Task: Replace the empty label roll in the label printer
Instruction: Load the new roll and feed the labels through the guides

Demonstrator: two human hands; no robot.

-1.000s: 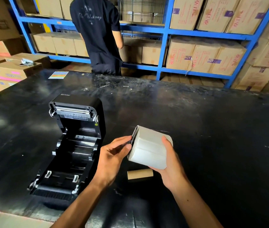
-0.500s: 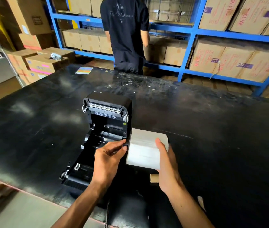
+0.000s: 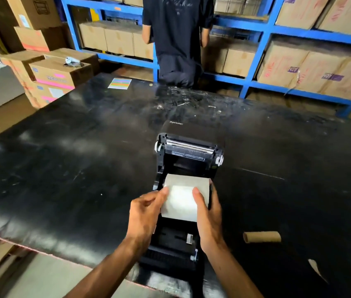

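Note:
The black label printer (image 3: 188, 151) stands open on the black table (image 3: 73, 168), its lid tipped back. A full white label roll (image 3: 184, 196) sits over the printer's roll bay. My left hand (image 3: 145, 214) grips the roll's left end and my right hand (image 3: 207, 214) grips its right end, thumbs on top. The bay under the roll is hidden. The empty brown cardboard core (image 3: 262, 237) lies on the table to the right of the printer.
A person in dark clothes (image 3: 176, 39) stands at the far side of the table, facing blue shelves (image 3: 256, 46) full of cardboard boxes. Stacked boxes (image 3: 52, 76) stand at the left. A coloured card (image 3: 119, 83) and a white paper scrap (image 3: 316, 269) lie on the table.
Both hands carried the label roll leftward from beside the printer to over its open bay. The empty core, once under the roll, now lies exposed at the right.

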